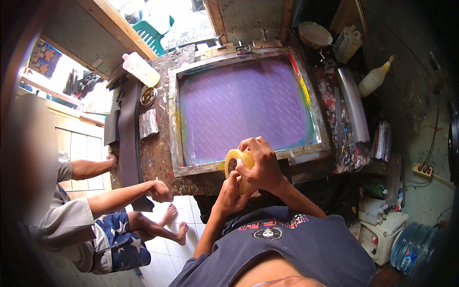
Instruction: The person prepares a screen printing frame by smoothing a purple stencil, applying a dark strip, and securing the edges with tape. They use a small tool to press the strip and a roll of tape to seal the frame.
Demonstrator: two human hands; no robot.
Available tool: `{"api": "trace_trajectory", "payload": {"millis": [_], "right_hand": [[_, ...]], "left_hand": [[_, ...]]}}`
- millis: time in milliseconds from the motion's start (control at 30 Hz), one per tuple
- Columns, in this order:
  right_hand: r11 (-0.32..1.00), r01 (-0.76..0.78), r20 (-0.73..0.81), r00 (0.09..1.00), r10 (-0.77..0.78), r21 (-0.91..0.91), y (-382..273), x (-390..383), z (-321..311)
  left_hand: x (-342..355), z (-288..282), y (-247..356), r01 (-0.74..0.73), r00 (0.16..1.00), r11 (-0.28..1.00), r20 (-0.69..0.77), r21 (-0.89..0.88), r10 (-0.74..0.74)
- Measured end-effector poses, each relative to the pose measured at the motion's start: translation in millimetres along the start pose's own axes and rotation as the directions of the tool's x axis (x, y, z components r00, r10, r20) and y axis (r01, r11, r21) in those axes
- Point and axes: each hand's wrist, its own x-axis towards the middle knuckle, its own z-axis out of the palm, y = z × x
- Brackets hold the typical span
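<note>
Both my hands are wrapped round a rounded yellow container (231,158) with a dark oval label, held at the near edge of the screen frame. My left hand (229,197) grips it from below. From the right and above, my right hand (262,165) closes over it, its fingers bent on the top. My fingers hide much of the container. Just beyond them lies a screen-printing frame (176,143), its wooden border stained with paint. Inside it stretches a purple mesh (244,107) with rows of small pale marks.
At the left, a co-worker's hand (161,191) is near a long dark strip (130,129). A plastic bottle (141,69) stands at the back left, near a round metal lid (148,96). To the right are a white squeeze bottle (375,80), a bowl (314,36) and a jerrycan (382,237).
</note>
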Motion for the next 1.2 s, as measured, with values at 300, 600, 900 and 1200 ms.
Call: {"api": "trace_trajectory", "payload": {"millis": [300, 600, 900, 1200], "right_hand": [[0.995, 0.05, -0.026, 0.998, -0.053, -0.086, -0.1, -22.0, -11.3], [0.982, 0.098, 0.497, 0.852, -0.167, 0.162, 12.6, 15.8, -57.2], [0.924, 0.329, 0.632, 0.678, -0.375, 0.196, 2.6, 38.6, -45.8], [0.944, 0.271, 0.652, 0.684, -0.327, 0.189, 15.4, -12.9, -64.6]], "left_hand": [[-0.7, 5.3, -4.8, 0.006, 1.0, 0.999, 0.019, -0.032, -0.005], [-6.8, 0.4, -22.0, -0.108, 0.993, 0.994, 0.058, 0.024, 0.106], [-8.8, -12.0, -12.6, -0.057, 0.998, 0.998, 0.024, 0.006, 0.057], [-22.2, -17.7, 11.4, 0.036, 0.999, 0.99, 0.033, 0.139, -0.041]]}}
